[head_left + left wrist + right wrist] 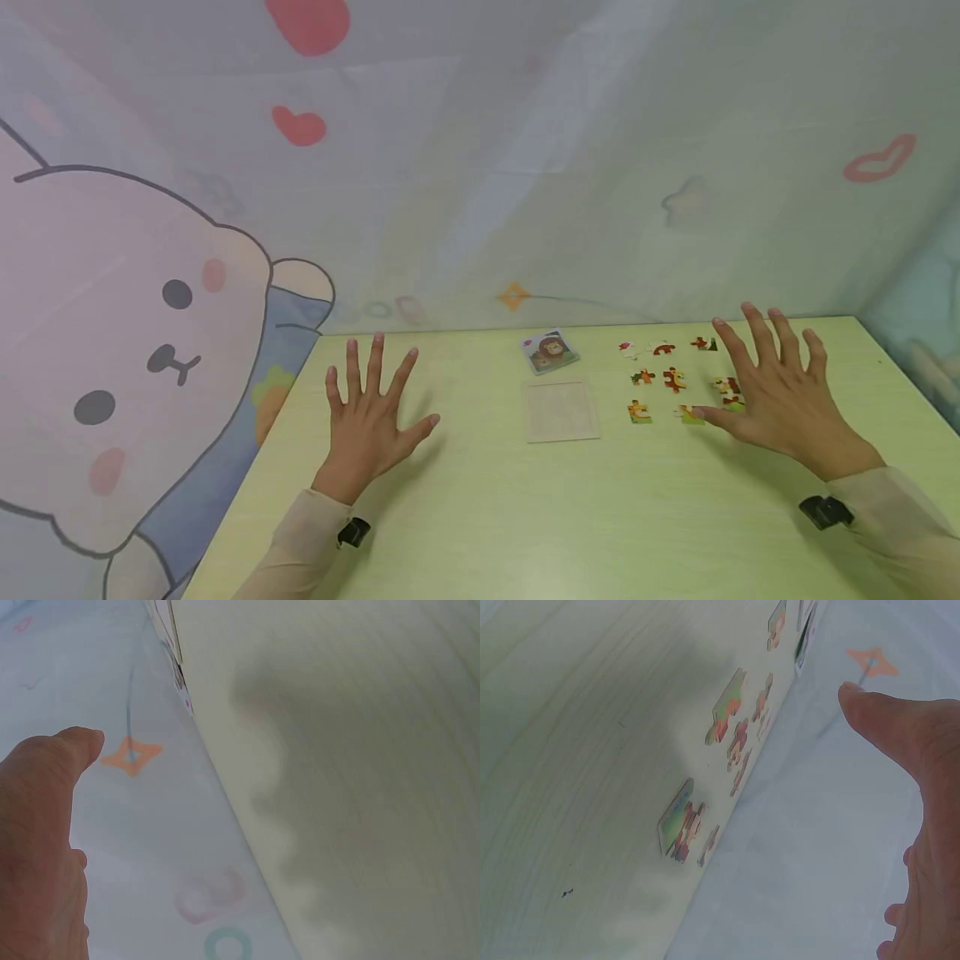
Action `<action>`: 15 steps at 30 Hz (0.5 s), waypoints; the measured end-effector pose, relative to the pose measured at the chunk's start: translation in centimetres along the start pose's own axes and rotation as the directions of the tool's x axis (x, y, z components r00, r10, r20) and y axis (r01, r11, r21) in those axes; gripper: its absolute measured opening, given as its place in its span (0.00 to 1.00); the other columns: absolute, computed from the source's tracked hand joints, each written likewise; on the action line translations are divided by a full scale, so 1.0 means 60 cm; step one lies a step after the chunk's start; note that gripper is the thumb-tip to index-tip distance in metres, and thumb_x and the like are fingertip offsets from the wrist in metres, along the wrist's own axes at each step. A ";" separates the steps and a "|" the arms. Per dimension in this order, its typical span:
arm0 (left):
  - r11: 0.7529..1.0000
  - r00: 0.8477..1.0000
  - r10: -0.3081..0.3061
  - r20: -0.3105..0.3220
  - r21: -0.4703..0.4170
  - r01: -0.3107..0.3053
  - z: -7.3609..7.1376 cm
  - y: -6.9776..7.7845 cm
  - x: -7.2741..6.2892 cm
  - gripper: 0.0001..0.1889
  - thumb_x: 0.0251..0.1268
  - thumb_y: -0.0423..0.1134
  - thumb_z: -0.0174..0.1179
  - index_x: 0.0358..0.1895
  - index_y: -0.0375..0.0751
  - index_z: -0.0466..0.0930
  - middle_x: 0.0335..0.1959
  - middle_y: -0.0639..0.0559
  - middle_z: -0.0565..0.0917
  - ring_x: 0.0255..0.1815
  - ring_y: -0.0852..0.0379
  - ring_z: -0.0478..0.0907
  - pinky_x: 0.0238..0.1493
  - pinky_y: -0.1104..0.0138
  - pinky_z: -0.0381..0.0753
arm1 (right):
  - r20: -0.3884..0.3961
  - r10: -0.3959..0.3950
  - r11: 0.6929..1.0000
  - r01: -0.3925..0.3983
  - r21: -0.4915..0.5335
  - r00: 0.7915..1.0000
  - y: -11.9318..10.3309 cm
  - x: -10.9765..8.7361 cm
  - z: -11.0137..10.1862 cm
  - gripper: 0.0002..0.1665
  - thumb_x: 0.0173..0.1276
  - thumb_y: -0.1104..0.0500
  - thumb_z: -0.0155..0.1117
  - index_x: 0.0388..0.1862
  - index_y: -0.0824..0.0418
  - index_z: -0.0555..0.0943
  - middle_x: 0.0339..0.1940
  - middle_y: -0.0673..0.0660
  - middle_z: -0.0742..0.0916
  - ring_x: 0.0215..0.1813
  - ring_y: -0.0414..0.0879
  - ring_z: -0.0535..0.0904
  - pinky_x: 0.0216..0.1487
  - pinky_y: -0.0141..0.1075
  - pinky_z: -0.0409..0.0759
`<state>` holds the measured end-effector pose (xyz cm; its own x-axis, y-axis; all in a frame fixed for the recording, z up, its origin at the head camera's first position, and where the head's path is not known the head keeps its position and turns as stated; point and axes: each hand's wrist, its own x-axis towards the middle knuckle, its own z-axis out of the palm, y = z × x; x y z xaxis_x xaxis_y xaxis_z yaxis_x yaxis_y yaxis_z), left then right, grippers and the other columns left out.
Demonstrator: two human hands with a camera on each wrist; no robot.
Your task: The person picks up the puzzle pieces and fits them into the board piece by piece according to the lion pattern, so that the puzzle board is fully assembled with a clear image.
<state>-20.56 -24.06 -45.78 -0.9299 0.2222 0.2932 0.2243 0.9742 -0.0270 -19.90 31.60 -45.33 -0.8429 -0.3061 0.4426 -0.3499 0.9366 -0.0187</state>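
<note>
My left hand (pixel 367 433) hovers over the left part of the table, fingers spread and holding nothing. Spread in the same way, my right hand (pixel 783 400) is above the right side, near several loose jigsaw pieces (pixel 674 380). In the head view its thumb overlaps a green and yellow piece (pixel 688 415); the hand hides part of the pieces at the right. Between the hands lies a pale square puzzle tray (pixel 561 412). Just behind it is a small square lion picture (pixel 550 351). The right wrist view shows pieces (pixel 726 709) lying flat, apart from the thumb (pixel 892 724).
The light wooden table (pixel 480 517) ends at the back against a hanging cloth (pixel 480 167) printed with hearts and a large bear. Dark wrist straps (pixel 353 532) sit on both sleeves. A small dark mark (pixel 568 892) shows on the tabletop.
</note>
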 end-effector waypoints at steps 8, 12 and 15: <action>1.000 1.000 0.009 -0.020 -0.013 -0.009 0.004 0.005 -0.001 0.53 0.65 0.77 0.58 0.89 0.67 0.46 0.92 0.46 0.28 0.91 0.35 0.17 0.81 0.28 0.31 | 0.034 0.023 1.000 -0.023 0.013 0.999 -0.006 0.002 0.005 0.74 0.53 0.27 0.77 0.89 0.54 0.52 0.88 0.71 0.54 0.85 0.76 0.48 0.74 0.78 0.43; 0.999 1.000 0.004 0.001 -0.040 -0.004 0.009 0.010 -0.003 0.53 0.66 0.77 0.58 0.89 0.68 0.45 0.92 0.45 0.29 0.91 0.35 0.18 0.80 0.28 0.31 | 0.036 0.026 0.998 -0.027 0.052 0.999 -0.015 0.007 0.008 0.72 0.55 0.29 0.77 0.89 0.55 0.52 0.88 0.71 0.54 0.85 0.75 0.48 0.73 0.77 0.43; 0.998 1.000 0.006 0.019 -0.068 -0.005 0.014 0.019 -0.001 0.53 0.67 0.77 0.58 0.89 0.69 0.44 0.92 0.45 0.30 0.91 0.34 0.20 0.80 0.27 0.31 | 0.029 0.023 0.996 -0.025 0.090 0.999 -0.023 0.013 0.012 0.71 0.57 0.30 0.77 0.89 0.55 0.52 0.88 0.70 0.54 0.84 0.74 0.48 0.73 0.77 0.43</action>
<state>-20.51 -22.91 -46.62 -0.9338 0.2288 0.2752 0.2480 0.9681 0.0365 -20.39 29.95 -45.59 -0.8622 -0.2894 0.4158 -0.3639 0.9249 -0.1107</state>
